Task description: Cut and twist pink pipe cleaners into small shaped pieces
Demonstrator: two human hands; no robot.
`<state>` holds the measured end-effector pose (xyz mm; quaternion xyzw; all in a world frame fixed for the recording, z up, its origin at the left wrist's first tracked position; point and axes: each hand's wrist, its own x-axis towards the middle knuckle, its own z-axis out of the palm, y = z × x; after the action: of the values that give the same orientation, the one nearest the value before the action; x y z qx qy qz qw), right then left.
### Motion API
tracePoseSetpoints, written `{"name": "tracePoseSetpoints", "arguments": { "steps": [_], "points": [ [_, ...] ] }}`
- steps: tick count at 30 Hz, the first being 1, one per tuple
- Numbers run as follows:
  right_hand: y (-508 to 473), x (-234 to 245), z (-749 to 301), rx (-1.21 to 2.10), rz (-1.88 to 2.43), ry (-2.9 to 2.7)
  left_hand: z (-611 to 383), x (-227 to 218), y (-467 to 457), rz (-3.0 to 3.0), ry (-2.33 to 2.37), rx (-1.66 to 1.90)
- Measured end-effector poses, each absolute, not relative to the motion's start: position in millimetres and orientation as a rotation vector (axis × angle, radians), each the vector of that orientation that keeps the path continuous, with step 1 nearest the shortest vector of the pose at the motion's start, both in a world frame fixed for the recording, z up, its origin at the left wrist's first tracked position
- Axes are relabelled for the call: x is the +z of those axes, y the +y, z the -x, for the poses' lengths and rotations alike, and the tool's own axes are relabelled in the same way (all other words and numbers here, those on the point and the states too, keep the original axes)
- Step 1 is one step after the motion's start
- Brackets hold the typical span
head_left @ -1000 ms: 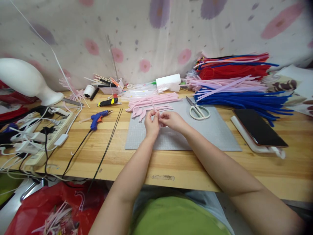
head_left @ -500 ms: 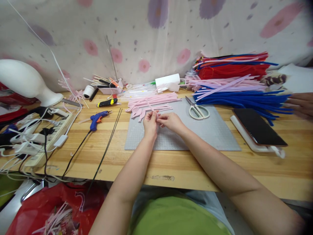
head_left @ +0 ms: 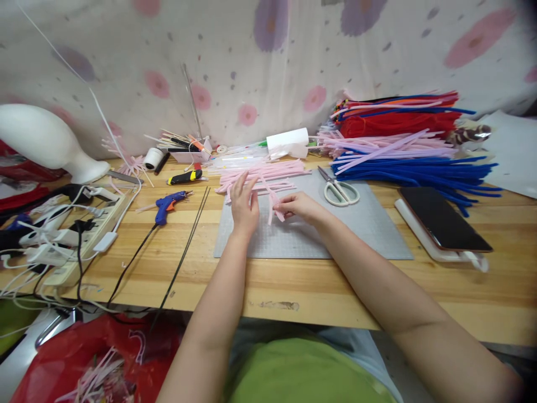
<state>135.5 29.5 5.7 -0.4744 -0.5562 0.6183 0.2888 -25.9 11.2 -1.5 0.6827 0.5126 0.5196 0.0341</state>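
A bent pink pipe cleaner (head_left: 274, 208) is pinched between the thumb and fingers of my right hand (head_left: 302, 207), above the grey cutting mat (head_left: 319, 238). My left hand (head_left: 245, 208) is to its left with fingers spread, holding nothing. That hand covers most of the small shaped pink pieces lying at the mat's left edge. Just beyond both hands lies a bundle of pink pipe cleaners (head_left: 285, 169). White-handled scissors (head_left: 340, 191) rest on the mat, right of my right hand.
Blue pipe cleaners (head_left: 419, 172) and red ones (head_left: 403, 122) are piled at the back right. A phone (head_left: 442, 218) lies on a white block. To the left are a blue glue gun (head_left: 165, 206), a yellow-black utility knife (head_left: 184, 177), dark rods (head_left: 184, 252) and a power strip (head_left: 96, 232).
My left hand has let go of the pink pipe cleaner, moved left and spread its fingers. My right hand still holds the piece. A person's hand at the far right has left the view.
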Motion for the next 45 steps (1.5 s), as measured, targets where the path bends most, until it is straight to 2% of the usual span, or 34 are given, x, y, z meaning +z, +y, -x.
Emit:
{"name": "tracePoseSetpoints", "arguments": {
  "steps": [4, 10, 18, 24, 29, 36, 45],
  "points": [
    [33, 9, -145, 1.655, 1.235, -1.561, 23, 4, 9, -2.282, 1.566, 1.361],
    [31, 24, -155, 1.66, 1.229, -1.758, 18, 6, 7, -1.786, 1.321, 1.46],
    [33, 20, -154, 1.415, 1.311, -1.786, 9, -13, 8, -1.38, 1.324, 1.32],
    [32, 22, -154, 1.711, 1.229, -1.648, -1, -5, 5, -0.912, 1.044, 1.236],
    [32, 18, -150, 1.742, 1.22, -1.589, -8, -3, 3, -0.813, 1.021, 1.305],
    [28, 2, -131, 1.641, 1.224, -1.606, -19, -19, 9, -0.744, 1.021, 1.401],
    [24, -9, -118, 1.444, 1.243, -1.69, -27, -12, 6, -0.533, 1.049, 1.448]
  ]
}}
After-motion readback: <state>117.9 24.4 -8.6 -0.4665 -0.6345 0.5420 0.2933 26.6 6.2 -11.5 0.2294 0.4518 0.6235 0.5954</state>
